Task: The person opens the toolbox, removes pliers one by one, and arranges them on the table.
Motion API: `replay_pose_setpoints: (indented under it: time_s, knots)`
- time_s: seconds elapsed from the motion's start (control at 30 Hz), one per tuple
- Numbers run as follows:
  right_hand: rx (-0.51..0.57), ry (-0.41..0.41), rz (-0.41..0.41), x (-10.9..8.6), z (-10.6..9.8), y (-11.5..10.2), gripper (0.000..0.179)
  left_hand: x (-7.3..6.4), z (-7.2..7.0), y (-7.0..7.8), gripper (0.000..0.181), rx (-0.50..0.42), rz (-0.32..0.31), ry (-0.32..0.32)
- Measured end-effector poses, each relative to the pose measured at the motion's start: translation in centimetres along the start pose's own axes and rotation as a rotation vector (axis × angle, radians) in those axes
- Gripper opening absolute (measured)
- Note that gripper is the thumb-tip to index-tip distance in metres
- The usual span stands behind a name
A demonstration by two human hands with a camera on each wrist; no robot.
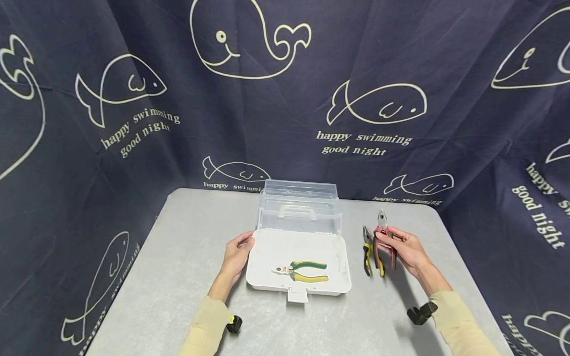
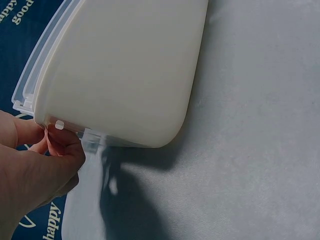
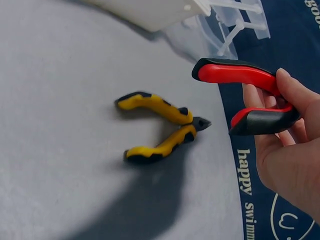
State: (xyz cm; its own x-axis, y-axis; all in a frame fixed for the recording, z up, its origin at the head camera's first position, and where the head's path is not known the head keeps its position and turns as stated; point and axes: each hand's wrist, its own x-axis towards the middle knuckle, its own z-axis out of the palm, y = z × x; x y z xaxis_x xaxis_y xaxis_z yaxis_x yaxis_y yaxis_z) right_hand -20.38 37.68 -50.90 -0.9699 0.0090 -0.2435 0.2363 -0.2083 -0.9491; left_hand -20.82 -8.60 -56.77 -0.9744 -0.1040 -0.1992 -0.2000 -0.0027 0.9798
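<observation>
"What do the fingers hold?"

"The right hand [image 1: 411, 252], right of centre in the head view, grasps red-and-black pliers [image 1: 382, 222]. Its thumb and fingers close around the smooth, curved grips near the pivot, and the shiny metal nose points to the top of the frame."

"And the left hand [image 1: 235, 252]?"

"Near the middle of that frame, bent fingers and thumb pinch the edge of a white box [image 1: 267, 247] at its far left corner. The left wrist view shows a plain, matte wall with a rounded corner."

"What lies close by?"

"Yellow-and-black pliers [image 3: 175, 114], centre of the right wrist view: bowed handles spread in a V, dark tapered nose, resting on the worktop [image 1: 196, 277]. In the head view the held pair partly covers them."

"Inside the box?"

"Green-and-yellow pliers [image 1: 291, 271], at lower centre, lie flat with handles apart and the pale metal nose towards the left of the frame. A clear, stepped plastic lid [image 1: 300, 222] stands open behind; a white latch [image 1: 297, 295] juts out in front."

"Beyond that?"

"The worktop is grey and faintly mottled. Creased navy cloth [image 1: 285, 113] with pale whale and fish outlines fills the upper frame."
</observation>
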Motion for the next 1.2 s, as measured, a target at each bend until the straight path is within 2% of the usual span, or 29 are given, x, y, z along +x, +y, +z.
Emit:
replay_pose_setpoints:
  time_s: [0.07, 0.37, 0.7, 0.97, 1.2]
  knots:
    - [-0.006, 0.007, 0.004, 0.1, -0.3, 0.2, 0.053, -0.1, 0.0, 0.1, 0.033, 0.000, -0.002, 0.002]
    - [-0.017, 0.042, 0.026, 0.5, -1.6, 0.6, 0.038, -0.1, -0.1, 0.2, 0.034, 0.003, 0.006, -0.006]
    - [-0.106, 0.087, 0.073, 1.0, -2.4, 1.2, 0.076, -0.1, -0.2, 0.1, 0.032, 0.002, 0.009, 0.002]
    - [-0.152, 0.104, 0.108, 1.1, -2.8, 1.6, 0.079, 0.0, -0.1, 0.0, 0.033, -0.006, 0.011, 0.000]
    - [-0.254, 0.126, 0.135, 1.3, -3.1, 1.9, 0.079, 0.1, -0.2, -0.2, 0.032, -0.013, 0.015, 0.001]
